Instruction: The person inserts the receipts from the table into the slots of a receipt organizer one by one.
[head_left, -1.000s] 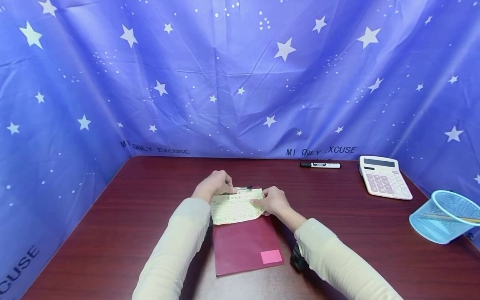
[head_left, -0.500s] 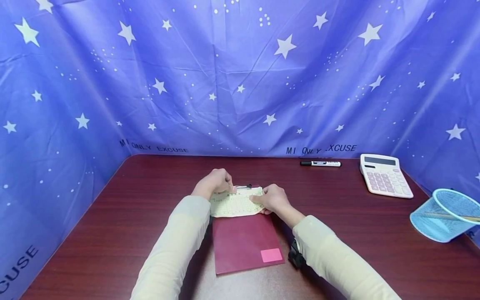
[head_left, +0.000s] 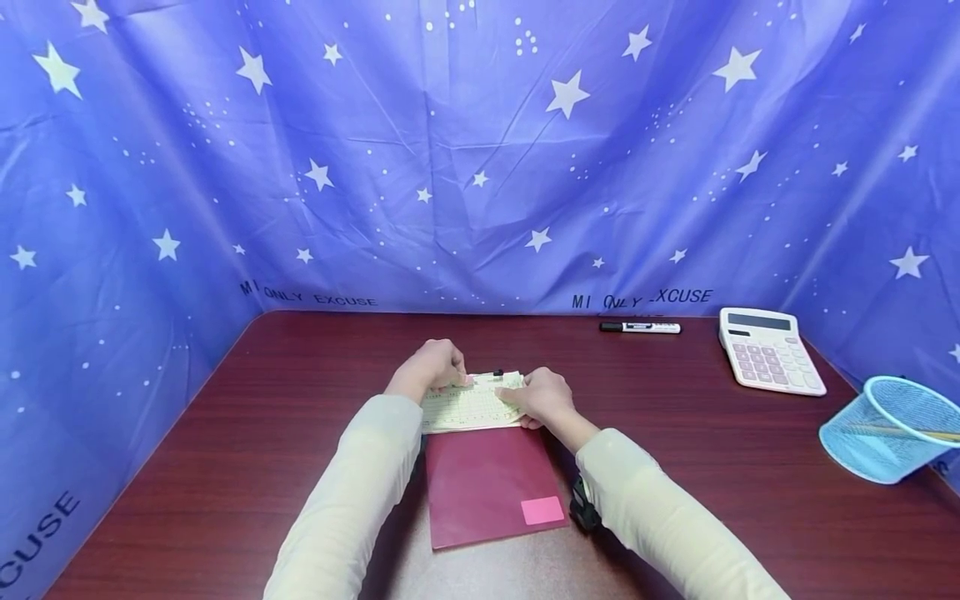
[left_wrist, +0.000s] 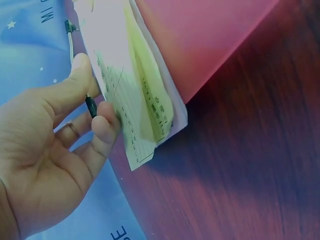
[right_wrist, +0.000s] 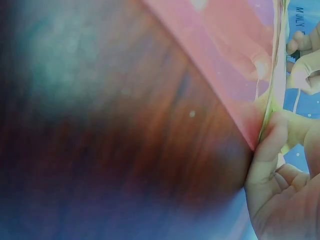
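Note:
In the head view a stack of pale yellow printed slips [head_left: 465, 408] lies across the far end of a dark red folder [head_left: 495, 479]. My right hand [head_left: 546, 395] grips the slips by their right edge, thumb on top and fingers beneath. At the far edge of the stack is a thin wire clip [head_left: 487, 375] with black tips. My left hand [left_wrist: 65, 135] pinches this clip, thumb on the wire and fingertips beside a black tip [left_wrist: 91, 106]. In the left wrist view the slips' loose ends [left_wrist: 140, 145] fan apart slightly.
A pink label [head_left: 542, 510] marks the folder's near right corner. At the back right of the wooden table [head_left: 300, 500] lie a black-and-white marker [head_left: 640, 327] and a calculator [head_left: 772, 352]. A blue mesh pen holder [head_left: 870, 442] lies tipped at the right edge. A starry curtain [head_left: 480, 208] surrounds the table.
The near edge of the slips has drawn back toward the far end of the folder, baring more of it. The right hand has shifted slightly left; the left hand stays at the clip.

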